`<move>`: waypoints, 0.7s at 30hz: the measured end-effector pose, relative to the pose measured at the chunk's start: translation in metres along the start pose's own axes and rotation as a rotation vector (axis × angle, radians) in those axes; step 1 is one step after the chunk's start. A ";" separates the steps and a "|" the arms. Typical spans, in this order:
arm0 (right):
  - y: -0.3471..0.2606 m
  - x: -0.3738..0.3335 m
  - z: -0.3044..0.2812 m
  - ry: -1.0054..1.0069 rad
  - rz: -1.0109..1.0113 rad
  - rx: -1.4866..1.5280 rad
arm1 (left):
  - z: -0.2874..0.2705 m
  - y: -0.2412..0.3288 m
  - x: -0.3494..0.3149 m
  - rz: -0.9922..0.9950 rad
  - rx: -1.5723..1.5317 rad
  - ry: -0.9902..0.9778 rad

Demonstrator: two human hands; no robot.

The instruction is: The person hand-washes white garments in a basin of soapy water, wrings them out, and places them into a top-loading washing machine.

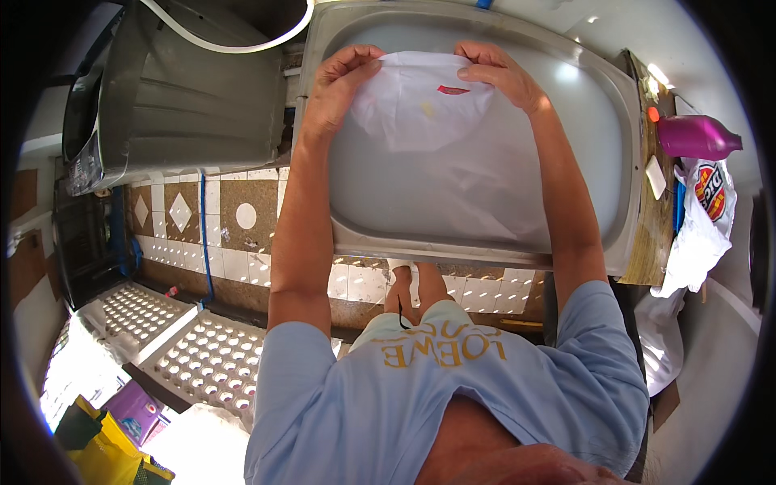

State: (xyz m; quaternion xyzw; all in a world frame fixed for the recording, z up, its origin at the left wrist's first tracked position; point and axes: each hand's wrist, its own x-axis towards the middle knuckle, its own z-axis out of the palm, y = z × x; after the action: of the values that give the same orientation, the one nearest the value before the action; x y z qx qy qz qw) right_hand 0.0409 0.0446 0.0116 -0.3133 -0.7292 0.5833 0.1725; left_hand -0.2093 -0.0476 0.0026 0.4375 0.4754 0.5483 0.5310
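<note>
Over a large metal sink [622, 194] of cloudy water, a thin white cloth [404, 109] with a small red label is stretched between my hands. My left hand [343, 81] pinches its upper left corner between thumb and fingers. At the upper right edge, close by the red label, my right hand [497, 73] pinches the fabric the same way. A faint yellowish mark shows near the cloth's middle. Its lower part trails into the water, where a paler stretch of fabric is blurred beneath the surface.
A dark grey plastic appliance [194, 97] stands left of the sink, a white hose [234, 47] curving above it. On the wooden ledge [647, 218] at right are a purple bottle [699, 137] and a white bar [655, 176]. A white plastic bag [699, 250] hangs beside it. Perforated panels [206, 356] lie lower left.
</note>
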 end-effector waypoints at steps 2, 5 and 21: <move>-0.007 -0.006 0.006 -0.012 0.023 -0.045 | 0.000 0.001 -0.001 0.021 0.002 0.000; -0.011 -0.014 0.003 0.011 0.072 -0.128 | 0.002 0.005 0.000 -0.009 0.006 -0.014; -0.018 -0.042 0.027 0.310 -0.068 0.408 | 0.004 0.011 -0.004 0.062 0.018 -0.066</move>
State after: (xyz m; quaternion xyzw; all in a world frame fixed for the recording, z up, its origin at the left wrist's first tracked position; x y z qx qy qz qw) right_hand 0.0509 -0.0048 0.0265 -0.3329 -0.5713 0.6573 0.3616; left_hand -0.2067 -0.0509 0.0145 0.4746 0.4489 0.5455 0.5251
